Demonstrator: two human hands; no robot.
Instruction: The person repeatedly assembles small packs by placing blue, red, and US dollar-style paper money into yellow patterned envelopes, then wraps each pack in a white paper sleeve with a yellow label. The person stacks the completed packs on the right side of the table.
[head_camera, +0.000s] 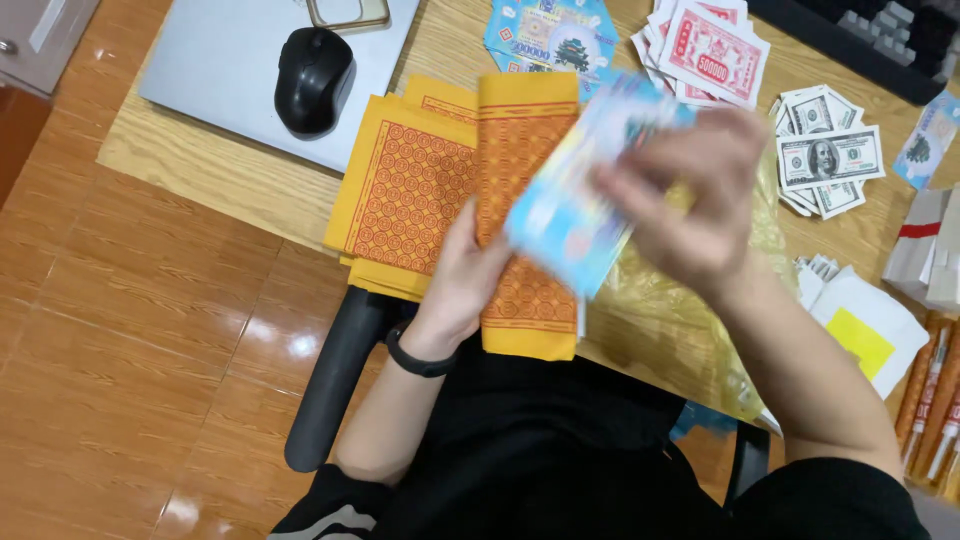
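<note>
My left hand (465, 275) and my right hand (690, 195) both hold a sheaf of light blue paper notes (575, 205), tilted above the desk edge and blurred by motion. The left hand grips its lower corner; the right hand covers its upper right part. Under them lie stacks of yellow paper sheets with red circle patterns (410, 190), one stack (525, 150) hanging over the desk's front edge. A black band sits on my left wrist.
A black mouse (313, 78) rests on a closed grey laptop (215, 70) at the back left. Red notes (710, 50), grey-green banknote-style paper (828, 155), more blue notes (545, 35), a keyboard (880, 35) and a crinkled yellow plastic bag (670, 320) surround the hands. Incense sticks (935, 400) lie far right.
</note>
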